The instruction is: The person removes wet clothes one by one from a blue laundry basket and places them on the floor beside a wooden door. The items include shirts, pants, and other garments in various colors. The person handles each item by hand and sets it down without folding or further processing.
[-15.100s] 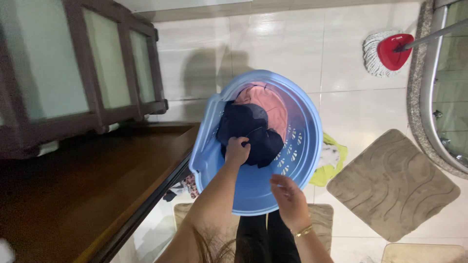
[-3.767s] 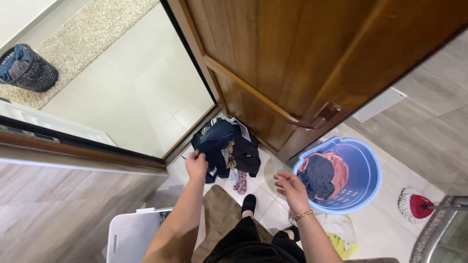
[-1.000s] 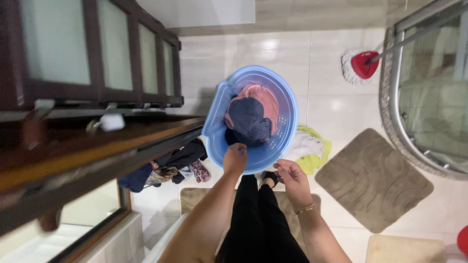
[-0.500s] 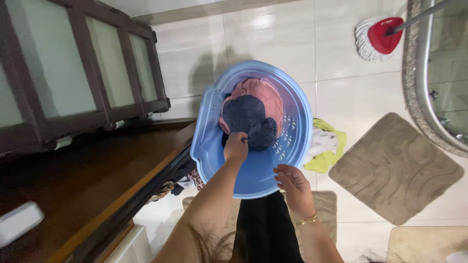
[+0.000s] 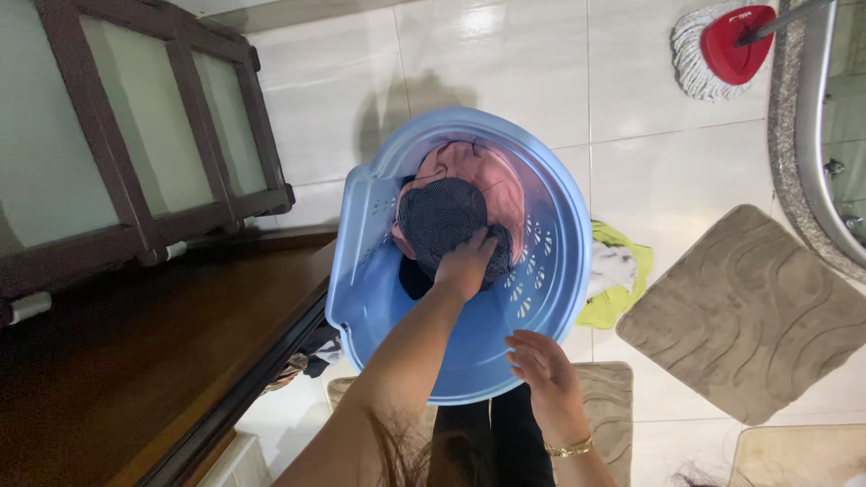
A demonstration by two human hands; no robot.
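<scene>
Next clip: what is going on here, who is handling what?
A person stands on a tiled bathroom floor, looking down at a round light-blue plastic laundry basket. The left hand reaches inside and presses on a dark dotted garment that lies over a pink garment. The right hand is open, its fingers at the basket's near rim. Beside the basket lie a yellow-green and white cloth, a beige bath mat and a red-headed string mop.
</scene>
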